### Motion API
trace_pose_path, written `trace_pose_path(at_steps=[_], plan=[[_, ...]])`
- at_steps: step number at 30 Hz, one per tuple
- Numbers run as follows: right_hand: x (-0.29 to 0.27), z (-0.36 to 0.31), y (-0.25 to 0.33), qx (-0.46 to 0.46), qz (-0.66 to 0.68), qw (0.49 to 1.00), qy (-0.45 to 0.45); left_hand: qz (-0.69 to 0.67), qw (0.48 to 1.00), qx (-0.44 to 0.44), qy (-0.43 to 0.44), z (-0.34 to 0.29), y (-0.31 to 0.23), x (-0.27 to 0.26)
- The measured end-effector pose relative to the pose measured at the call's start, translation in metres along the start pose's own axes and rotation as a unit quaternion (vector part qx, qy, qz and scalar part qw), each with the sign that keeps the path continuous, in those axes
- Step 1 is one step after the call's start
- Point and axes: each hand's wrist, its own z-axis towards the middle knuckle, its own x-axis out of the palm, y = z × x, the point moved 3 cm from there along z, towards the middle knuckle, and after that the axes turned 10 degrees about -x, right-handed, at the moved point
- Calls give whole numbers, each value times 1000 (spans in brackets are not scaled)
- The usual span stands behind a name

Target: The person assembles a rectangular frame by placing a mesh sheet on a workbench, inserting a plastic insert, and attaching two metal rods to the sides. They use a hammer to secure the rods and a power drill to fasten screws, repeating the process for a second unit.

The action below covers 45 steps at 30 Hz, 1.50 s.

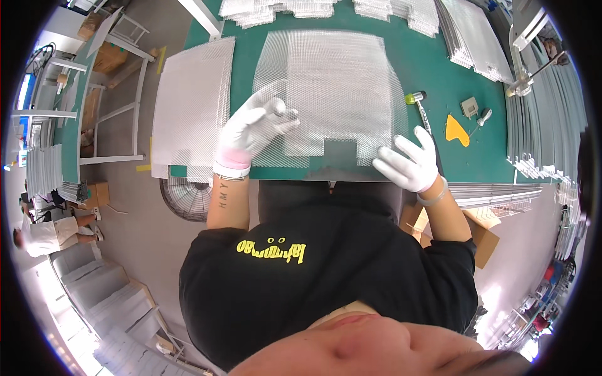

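Observation:
A pale wire-mesh sheet [335, 81] lies in front of me on the green table, with a notch in its near edge and a wider mesh layer bulging out at both sides. Over its left part is my left hand [248, 125] in a white glove, fingers curved and apart. Some of those fingers look greyish against the mesh, and whether they touch it is unclear. At the sheet's near right corner my right hand [411, 163], also gloved, is open with spread fingers and nothing in it.
Another mesh stack [191, 106] lies on the left, with more mesh sheets [279, 7] along the far side. To the right are a green-headed mallet [421, 109], a yellow scraper [457, 130] and a small grey block [469, 106]. A floor fan [187, 199] stands below the table edge.

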Motion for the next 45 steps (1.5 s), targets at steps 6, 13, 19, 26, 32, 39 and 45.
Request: trace_pose_path(at_steps=[6, 13, 19, 26, 32, 39, 45], plan=[[5, -21, 9, 48, 63, 995, 65, 393, 865, 37, -311, 3, 21, 25], [23, -33, 15, 104, 59, 988, 97, 643, 652, 132, -379, 16, 44, 16], [32, -38, 15, 135, 59, 983, 105, 754, 528, 133, -368, 26, 52, -1], [42, -40, 13, 161, 90, 976, 117, 805, 465, 112, -352, 31, 57, -21], [41, -39, 10, 174, 135, 967, 128, 816, 459, 72, -345, 33, 54, -22], [41, -38, 6, 179, 184, 958, 127, 824, 436, 8, -363, 36, 51, -22], [39, -43, -6, 285, 204, 935, 57, 795, 433, -9, -426, 37, 42, -3]])
